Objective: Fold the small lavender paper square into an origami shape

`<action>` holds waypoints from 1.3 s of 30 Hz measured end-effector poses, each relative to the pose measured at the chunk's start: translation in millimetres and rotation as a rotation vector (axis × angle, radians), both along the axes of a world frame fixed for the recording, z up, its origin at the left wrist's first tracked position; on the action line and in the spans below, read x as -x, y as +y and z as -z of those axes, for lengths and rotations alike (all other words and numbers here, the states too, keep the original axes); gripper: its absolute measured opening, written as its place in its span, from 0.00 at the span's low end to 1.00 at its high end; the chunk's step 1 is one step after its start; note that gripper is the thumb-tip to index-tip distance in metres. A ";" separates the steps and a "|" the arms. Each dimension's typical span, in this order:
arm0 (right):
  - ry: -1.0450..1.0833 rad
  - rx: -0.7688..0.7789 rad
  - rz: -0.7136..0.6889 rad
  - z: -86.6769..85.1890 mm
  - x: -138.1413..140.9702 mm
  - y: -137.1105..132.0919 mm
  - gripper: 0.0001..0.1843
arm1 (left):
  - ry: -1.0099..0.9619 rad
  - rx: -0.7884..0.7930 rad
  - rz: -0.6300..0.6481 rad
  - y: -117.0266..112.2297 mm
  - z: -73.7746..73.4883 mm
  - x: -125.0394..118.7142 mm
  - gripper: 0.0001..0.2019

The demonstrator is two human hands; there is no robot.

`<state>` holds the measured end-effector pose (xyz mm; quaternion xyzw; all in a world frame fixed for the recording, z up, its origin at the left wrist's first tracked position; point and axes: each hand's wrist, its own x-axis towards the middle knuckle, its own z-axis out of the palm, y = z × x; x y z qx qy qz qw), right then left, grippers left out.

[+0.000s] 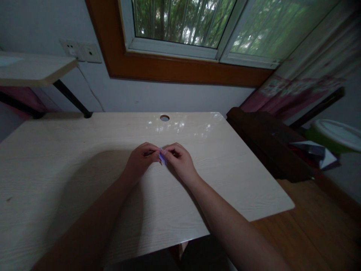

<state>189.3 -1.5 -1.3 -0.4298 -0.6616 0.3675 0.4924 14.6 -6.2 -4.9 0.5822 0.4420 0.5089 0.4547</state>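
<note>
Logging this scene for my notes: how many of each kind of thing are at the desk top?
Hands: 2, left hand and right hand
Paper: 1, a small purple folded paper piece pinched between them
Desk: 1, a pale wood-grain desk
Total: 4

the room is dim, lit only by soft daylight from the window [183, 22], tinted green by the leaves outside. straight below the window, a pale, blotchy glare lies on the glossy desk [84, 180] around the cable hole [164, 117]. farther from the window, the left hand [140, 160], the right hand [180, 162] and both forearms throw broad, soft shadows away from it. the purple paper [163, 157] pinched between them is too small and dark to read. the wide lens bends the window frame, and right of the window the curtain [310, 64] is smeared.
</note>
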 end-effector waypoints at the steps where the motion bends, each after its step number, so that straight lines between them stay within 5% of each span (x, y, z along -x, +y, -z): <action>1: -0.001 -0.004 -0.001 -0.3 -0.1 -0.1 0.09 | 0.008 -0.007 0.007 0.2 0.5 0.4 0.06; 39: -0.152 -0.151 0.051 -5.2 0.4 -4.8 0.08 | -0.170 0.170 0.014 -2.7 1.2 -2.9 0.10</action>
